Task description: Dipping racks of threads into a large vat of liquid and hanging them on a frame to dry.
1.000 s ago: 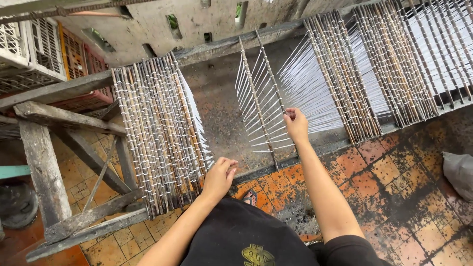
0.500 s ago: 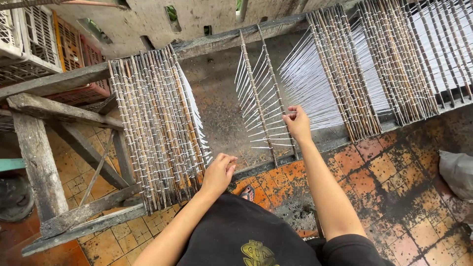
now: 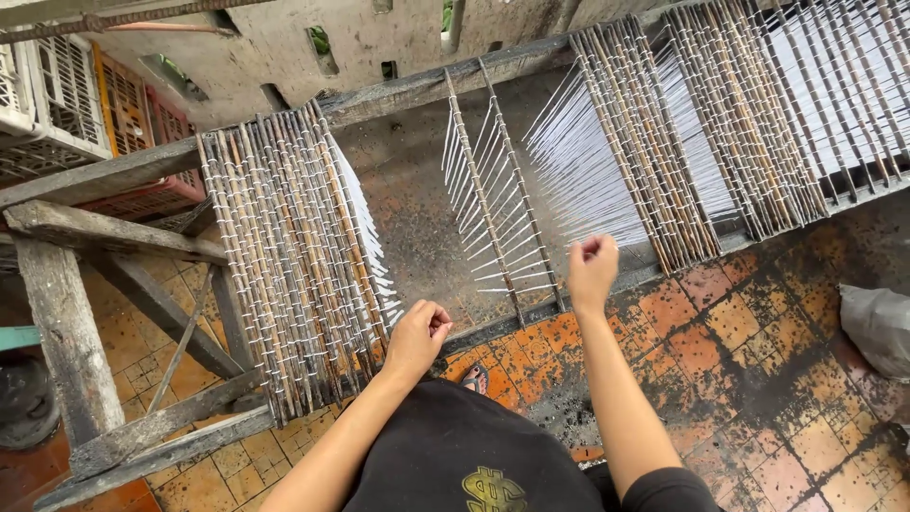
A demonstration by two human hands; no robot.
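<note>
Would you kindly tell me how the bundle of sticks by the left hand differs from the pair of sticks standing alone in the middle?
The bundle of sticks is packed tight; the pair of sticks stands apart, with open gaps either side. The bundle's white strands are bunched along one edge; the pair's fan out singly. The left hand is beside the bundle; the right hand is nearer the pair. Both lie across the same frame.

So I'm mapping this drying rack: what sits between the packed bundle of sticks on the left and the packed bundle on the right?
In the head view, two separated sticks strung with white strands.
</note>
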